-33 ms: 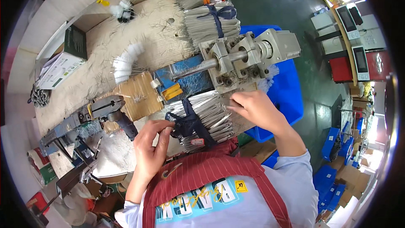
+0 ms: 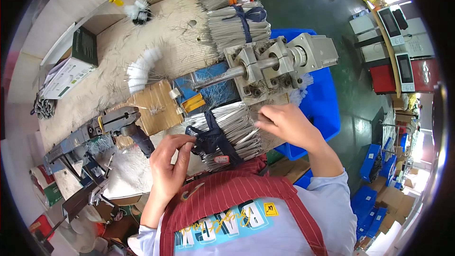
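A bundle of thin silvery wire pieces point(image 2: 244, 125) lies close in front of me, bound with a dark navy cloth tie point(image 2: 213, 135). My left hand point(image 2: 170, 161) is at the bundle's left side, thumb and forefinger pinched at the tie's loose edge. At the other side, my right hand point(image 2: 286, 122) hovers by the wire ends with its fingers closed together. Whatever sits between those fingertips, if anything, is too small to make out. A small red-and-white tag point(image 2: 221, 159) rests on the bundle's near end.
Beyond the bundle stands a metal motor-driven shaft fixture point(image 2: 270, 61), with a blue bin point(image 2: 327, 109) right of it. Two more tied wire bundles point(image 2: 237, 22) lie farther back. On the left are a clamp-like tool point(image 2: 118, 121), white bristle brushes point(image 2: 140, 73) and a carton point(image 2: 78, 66).
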Available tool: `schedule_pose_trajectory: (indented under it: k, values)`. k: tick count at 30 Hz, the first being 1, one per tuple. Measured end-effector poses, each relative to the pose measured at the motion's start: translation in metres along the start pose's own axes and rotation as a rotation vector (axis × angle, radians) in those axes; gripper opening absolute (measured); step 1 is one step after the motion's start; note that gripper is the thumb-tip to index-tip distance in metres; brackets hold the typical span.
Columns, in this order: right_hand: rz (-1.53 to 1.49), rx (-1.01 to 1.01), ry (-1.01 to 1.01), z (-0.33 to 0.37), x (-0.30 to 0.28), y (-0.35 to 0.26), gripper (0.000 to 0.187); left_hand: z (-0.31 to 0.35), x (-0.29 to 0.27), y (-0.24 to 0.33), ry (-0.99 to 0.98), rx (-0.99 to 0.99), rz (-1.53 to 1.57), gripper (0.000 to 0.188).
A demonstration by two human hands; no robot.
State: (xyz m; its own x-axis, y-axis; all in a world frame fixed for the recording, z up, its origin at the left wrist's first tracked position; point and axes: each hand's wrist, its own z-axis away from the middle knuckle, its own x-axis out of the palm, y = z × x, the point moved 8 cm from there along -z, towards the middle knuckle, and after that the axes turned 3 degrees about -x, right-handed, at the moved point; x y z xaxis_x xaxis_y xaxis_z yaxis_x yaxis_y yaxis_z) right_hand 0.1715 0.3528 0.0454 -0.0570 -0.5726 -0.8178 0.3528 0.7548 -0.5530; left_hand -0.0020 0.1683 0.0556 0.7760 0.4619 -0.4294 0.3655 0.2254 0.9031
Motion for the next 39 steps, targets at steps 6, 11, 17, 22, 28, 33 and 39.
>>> schedule_pose_trajectory:
  k: [6,11,17,22,28,33,39]
  values:
    - [0.038,-0.055,0.029,-0.001,0.001,-0.011,0.019,-0.003,0.002,-0.006,0.004,0.04,0.01,0.01]
    - [0.141,-0.104,0.05,0.002,-0.005,-0.007,0.012,-0.004,0.004,-0.006,0.002,0.029,0.018,0.009]
    - [0.27,-0.173,0.103,0.006,-0.058,-0.027,0.013,-0.006,0.005,0.008,-0.007,0.145,-0.081,0.015]
    - [0.087,-0.464,0.297,-0.022,-0.091,-0.086,0.022,-0.024,0.029,0.043,-0.205,0.236,-0.009,0.035]
    - [0.324,-0.508,0.313,-0.092,-0.078,-0.091,0.01,-0.069,-0.027,0.056,0.075,0.338,-0.525,0.013]
    - [0.431,-0.414,-0.076,-0.151,-0.046,-0.072,0.013,-0.1,-0.034,0.037,-0.097,0.247,-0.662,0.013]
    - [0.385,-0.807,0.194,-0.126,-0.014,-0.143,0.013,-0.073,-0.064,0.034,-0.213,0.183,-0.62,0.013]
